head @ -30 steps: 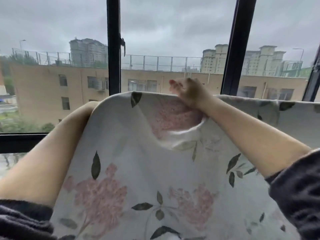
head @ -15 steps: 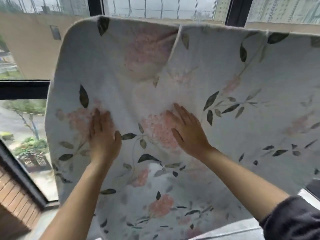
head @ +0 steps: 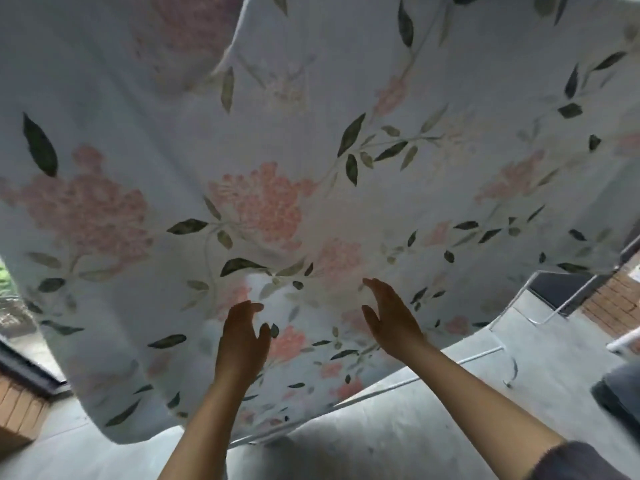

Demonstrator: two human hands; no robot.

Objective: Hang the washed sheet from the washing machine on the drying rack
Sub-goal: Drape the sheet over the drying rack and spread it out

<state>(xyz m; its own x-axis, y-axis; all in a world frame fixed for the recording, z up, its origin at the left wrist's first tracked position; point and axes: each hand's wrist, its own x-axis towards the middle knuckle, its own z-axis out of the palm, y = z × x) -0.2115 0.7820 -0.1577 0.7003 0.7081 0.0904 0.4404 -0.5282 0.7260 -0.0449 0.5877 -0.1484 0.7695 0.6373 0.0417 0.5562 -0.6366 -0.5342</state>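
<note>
The washed sheet [head: 311, 150], white with pink flowers and dark green leaves, hangs spread wide and fills most of the view. Its lower hem reaches close to the floor. White tubes of the drying rack [head: 498, 349] show under the hem at the right. My left hand [head: 242, 337] lies with straight fingers against the lower middle of the sheet. My right hand [head: 391, 317] is beside it, fingers straight and pointing up, at the cloth; I cannot tell whether it touches. Neither hand holds anything.
A grey concrete floor [head: 381, 434] lies below the sheet. A brick wall [head: 616, 299] stands at the right, with a dark object [head: 620, 389] on the floor near it. At the left are a dark window frame [head: 27, 368] and a brick ledge [head: 20, 410].
My hands have come down the sheet from its top edge, over the middle, to its lower part. My view has dropped from the window to the floor.
</note>
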